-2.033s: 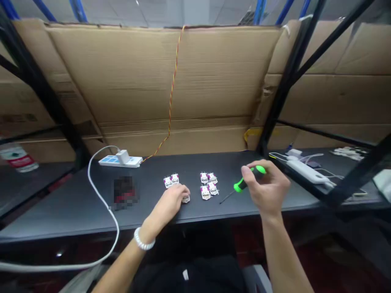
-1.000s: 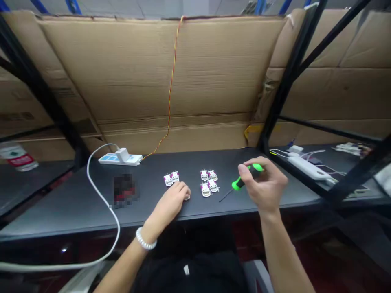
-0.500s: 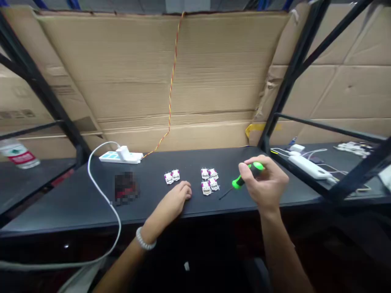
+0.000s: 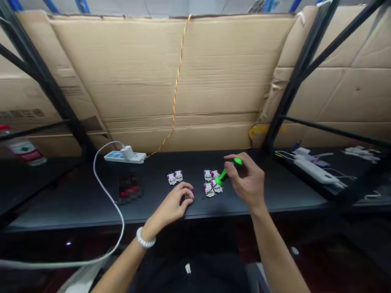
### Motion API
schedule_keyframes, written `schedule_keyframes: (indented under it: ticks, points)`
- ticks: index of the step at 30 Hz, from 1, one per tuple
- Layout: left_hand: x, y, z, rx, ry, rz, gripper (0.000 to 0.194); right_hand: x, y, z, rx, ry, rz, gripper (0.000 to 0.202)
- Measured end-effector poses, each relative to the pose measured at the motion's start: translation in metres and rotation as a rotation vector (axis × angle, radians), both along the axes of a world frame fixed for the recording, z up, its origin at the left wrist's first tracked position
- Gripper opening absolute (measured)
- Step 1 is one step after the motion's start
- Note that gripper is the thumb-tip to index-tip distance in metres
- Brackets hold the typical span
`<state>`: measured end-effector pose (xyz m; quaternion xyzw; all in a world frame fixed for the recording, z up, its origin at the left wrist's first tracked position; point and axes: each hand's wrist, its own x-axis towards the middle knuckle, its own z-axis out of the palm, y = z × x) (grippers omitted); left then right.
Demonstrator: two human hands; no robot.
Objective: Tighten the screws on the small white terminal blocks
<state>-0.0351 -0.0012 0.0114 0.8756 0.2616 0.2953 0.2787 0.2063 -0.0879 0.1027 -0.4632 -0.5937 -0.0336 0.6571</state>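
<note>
My right hand (image 4: 247, 177) is closed round a green and black screwdriver (image 4: 222, 177), whose thin shaft slants down to the left across a group of several small white and purple parts (image 4: 209, 190). My left hand (image 4: 177, 200) rests on the dark table near its front edge, fingers curled round a small part with a bit of purple (image 4: 190, 193) showing, mostly hidden by the fingers. Two more white and purple parts (image 4: 175, 177) lie side by side just beyond my left hand.
On the dark table (image 4: 159, 162), a white power strip (image 4: 139, 157) with a plugged-in adapter and cable stands back left. A blurred dark red item (image 4: 130, 189) lies left. Black shelf posts (image 4: 288, 85) flank both sides; cardboard (image 4: 137, 73) stands behind.
My right hand has moved left with the screwdriver, bringing its shaft over the grouped parts. The fingers of my left hand have arched up, and purple shows between them. The view has shifted slightly.
</note>
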Motion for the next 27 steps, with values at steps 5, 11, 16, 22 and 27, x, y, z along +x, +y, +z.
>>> schedule_keyframes:
  ticks: [5, 11, 16, 22, 27]
  points:
    - [0.000, 0.002, 0.000, -0.045, -0.006, 0.004, 0.011, -0.011, 0.017, 0.003, -0.022, -0.072, 0.068, 0.009]
    - [0.001, 0.002, -0.001, -0.067, -0.030, 0.003, 0.010, -0.025, 0.032, 0.000, -0.064, -0.103, 0.143, 0.011]
    - [0.002, 0.001, 0.001, -0.078, -0.040, -0.001, 0.011, -0.032, 0.038, -0.001, -0.061, -0.105, 0.150, 0.012]
    - [0.003, 0.000, 0.002, -0.086, -0.053, -0.007, 0.012, -0.037, 0.041, 0.001, -0.057, -0.130, 0.140, 0.011]
    - [0.004, 0.001, 0.000, -0.070, -0.056, 0.001, 0.012, -0.039, 0.041, 0.003, -0.056, -0.141, 0.142, 0.011]
